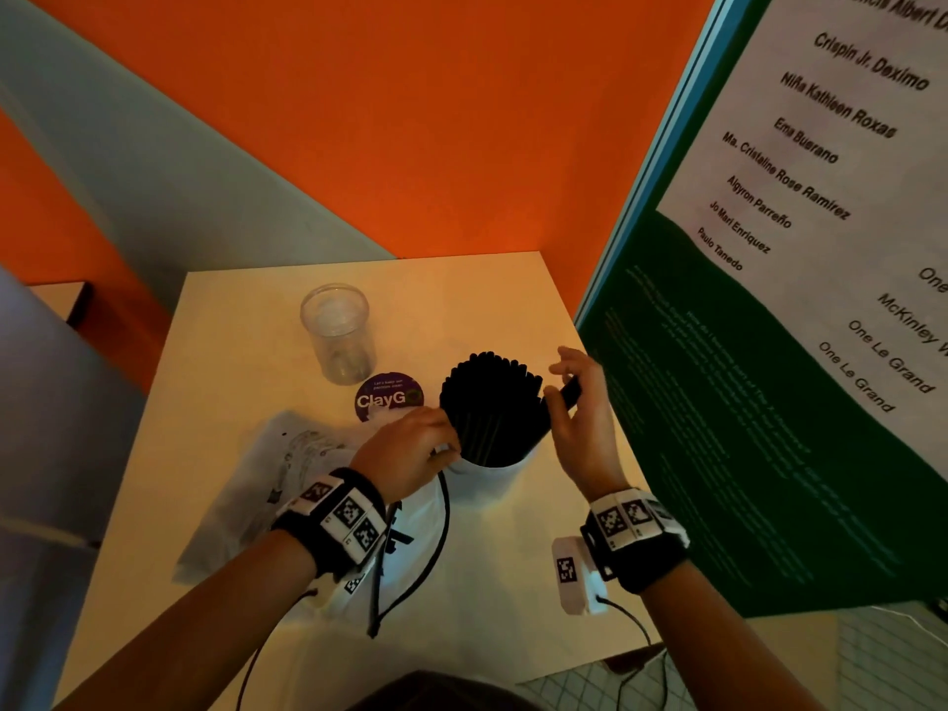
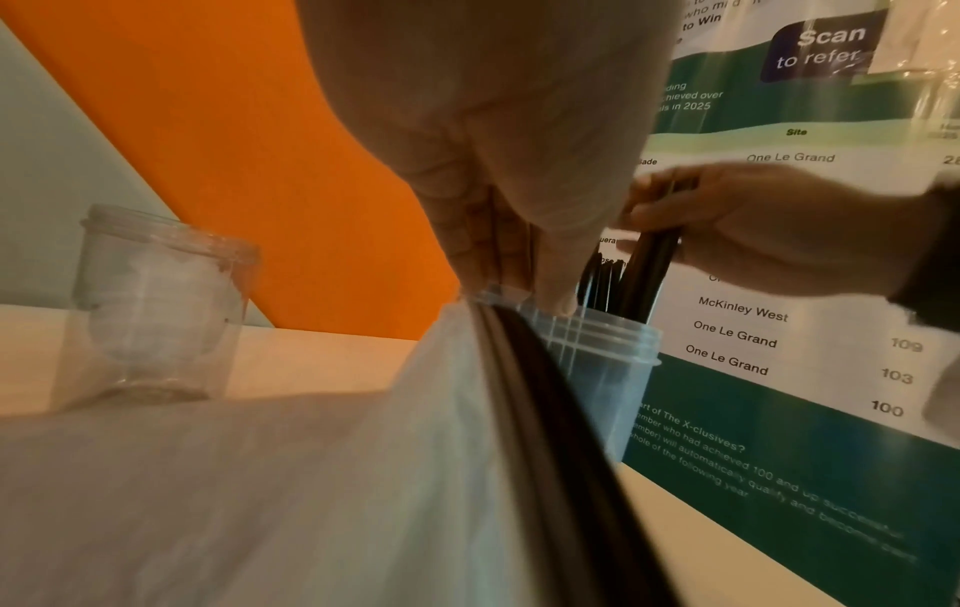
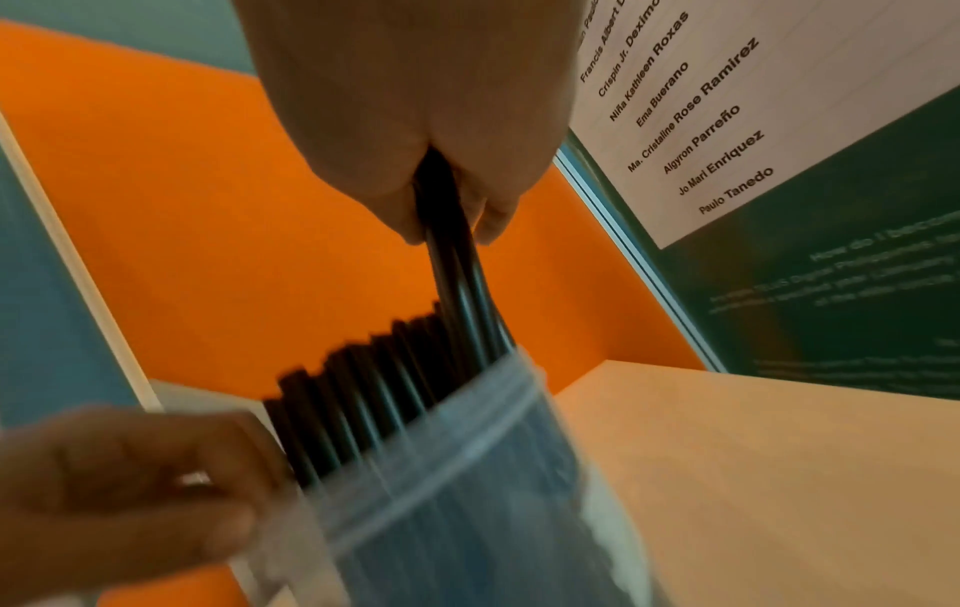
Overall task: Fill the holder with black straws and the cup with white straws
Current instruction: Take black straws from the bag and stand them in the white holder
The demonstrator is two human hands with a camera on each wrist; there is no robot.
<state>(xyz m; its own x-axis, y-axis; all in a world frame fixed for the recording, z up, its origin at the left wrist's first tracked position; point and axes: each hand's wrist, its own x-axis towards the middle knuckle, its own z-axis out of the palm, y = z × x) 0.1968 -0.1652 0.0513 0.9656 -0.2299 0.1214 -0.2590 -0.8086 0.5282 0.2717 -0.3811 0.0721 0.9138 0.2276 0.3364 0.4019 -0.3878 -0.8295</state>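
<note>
A translucent holder (image 1: 487, 467) stands near the table's right edge, packed with black straws (image 1: 487, 397). My left hand (image 1: 449, 443) grips the holder's rim from the left; in the left wrist view its fingers (image 2: 519, 263) pinch the rim (image 2: 597, 328). My right hand (image 1: 561, 384) pinches a few black straws (image 3: 457, 279) whose lower ends sit in the holder (image 3: 467, 472) at its right side. The clear cup (image 1: 336, 331) stands empty at the back left, apart from both hands. I see no white straws.
A crumpled plastic bag (image 1: 267, 484) lies under my left wrist. A round purple sticker (image 1: 390, 397) sits between cup and holder. A green and white poster board (image 1: 769, 402) stands along the table's (image 1: 513, 582) right edge, close to my right hand. Orange wall behind.
</note>
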